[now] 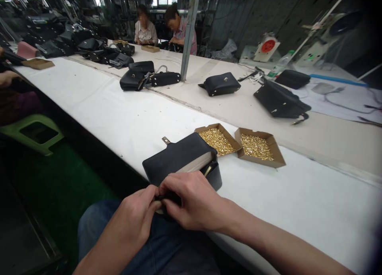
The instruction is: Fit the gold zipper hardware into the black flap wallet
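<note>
Where the tabletop (119, 120) meets its near edge, the left hand (135, 219) pinches the black bag (179, 159) at its near end — its grip closed on it — and the right hand (193, 201) clamps the same end. Just right — two cardboard trays (259, 146) of gold hardware.

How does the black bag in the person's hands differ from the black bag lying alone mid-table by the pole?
The held bag hangs over the table's near edge with its flap open, showing a pale lining; the lone bag lies fully on the table, flap closed. Both the left hand and right hand grip the held bag; nobody touches the lone bag. Both are black with metal hardware.
</note>
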The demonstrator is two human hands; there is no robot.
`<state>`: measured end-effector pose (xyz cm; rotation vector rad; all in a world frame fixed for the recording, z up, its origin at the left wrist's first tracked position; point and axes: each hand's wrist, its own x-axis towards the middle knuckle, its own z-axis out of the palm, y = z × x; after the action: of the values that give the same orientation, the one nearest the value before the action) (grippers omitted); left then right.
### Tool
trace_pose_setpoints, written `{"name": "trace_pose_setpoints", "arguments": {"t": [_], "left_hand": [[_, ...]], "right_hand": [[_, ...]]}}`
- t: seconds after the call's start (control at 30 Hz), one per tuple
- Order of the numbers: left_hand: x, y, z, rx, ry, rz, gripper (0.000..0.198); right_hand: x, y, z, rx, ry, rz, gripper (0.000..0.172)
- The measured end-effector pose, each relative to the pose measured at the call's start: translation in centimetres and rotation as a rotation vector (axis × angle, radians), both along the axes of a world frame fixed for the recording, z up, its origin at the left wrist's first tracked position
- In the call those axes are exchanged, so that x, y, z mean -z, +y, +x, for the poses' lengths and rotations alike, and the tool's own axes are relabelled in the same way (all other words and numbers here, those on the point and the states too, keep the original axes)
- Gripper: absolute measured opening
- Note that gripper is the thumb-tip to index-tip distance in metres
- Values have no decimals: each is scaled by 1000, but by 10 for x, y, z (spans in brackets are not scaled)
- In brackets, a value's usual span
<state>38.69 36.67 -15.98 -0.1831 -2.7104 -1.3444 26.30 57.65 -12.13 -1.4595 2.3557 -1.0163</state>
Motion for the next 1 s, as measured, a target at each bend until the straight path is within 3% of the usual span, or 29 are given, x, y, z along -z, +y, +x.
{"name": "trace_pose_setpoints", "arguments": {"t": [0.4, 0.6, 0.77, 0.83, 1.0], "left_hand": [[-12, -3, -9, 8, -157, 5, 16], [-21, -6, -17, 27, -372, 130, 15], [-16, 1, -17, -74, -460, 266, 21], [-15, 3, -15, -111, -451, 193, 23], [-22, 9, -11, -167, -404, -193, 21]], "right_hand": [[21, -3, 13, 14, 119, -171, 23], [17, 10, 15, -14, 156, -135, 17], [9, 15, 13, -33, 138, -43, 20], [4, 15, 13, -59, 136, -10, 25], [-12, 16, 8, -137, 107, 58, 28]]}}
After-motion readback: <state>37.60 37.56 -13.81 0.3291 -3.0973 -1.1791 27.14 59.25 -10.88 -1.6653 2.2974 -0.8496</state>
